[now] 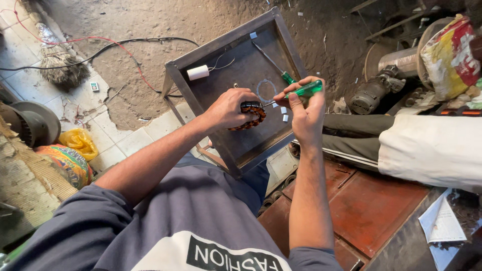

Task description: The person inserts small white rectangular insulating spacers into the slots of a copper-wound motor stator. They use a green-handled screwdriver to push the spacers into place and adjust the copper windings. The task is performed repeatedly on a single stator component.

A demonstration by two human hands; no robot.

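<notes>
A dirt floor (150, 20) met cracked pale tiles (30, 75) in the dim workshop, where a broom (60, 68), trailing cables (100, 50) and a rust-red metal panel (371, 211) lay around a framed metal counter (201, 57).

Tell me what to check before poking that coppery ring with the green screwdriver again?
1. Left hand grips the wound copper ring: ok.
2. Right hand holds the green-handled screwdriver firmly: ok.
3. Screwdriver tip meets the ring, not fingers: cannot tell, too small.
4. Ring sits over the metal tray, so dropped bits get caught: ok.
5. Second screwdriver and white cylinder lie apart from the hands: ok.
</notes>
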